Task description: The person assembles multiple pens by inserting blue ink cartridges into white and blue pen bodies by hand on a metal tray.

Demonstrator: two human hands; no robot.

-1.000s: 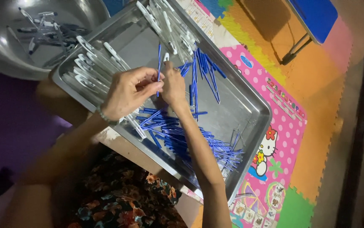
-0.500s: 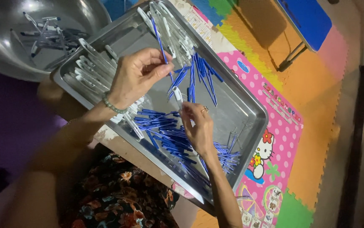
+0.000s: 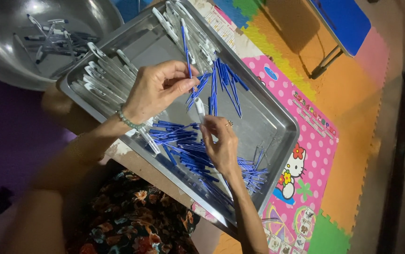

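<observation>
My left hand (image 3: 158,89) pinches a blue refill (image 3: 186,47) above the steel tray (image 3: 277,122); my right hand (image 3: 221,143) grips a white pen barrel (image 3: 199,107) mid-tray. Since half a second ago, the right hand has lifted from the blue pile (image 3: 188,150).

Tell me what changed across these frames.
The hands, together a second ago, parted: the left hand lifted a blue refill, while the right hand dropped over the blue refill pile and took a white pen barrel. The tray and bowl stayed put.

Bare arms, green bead bracelet (image 3: 128,121), finger ring (image 3: 230,123), floral clothing (image 3: 132,221)
</observation>
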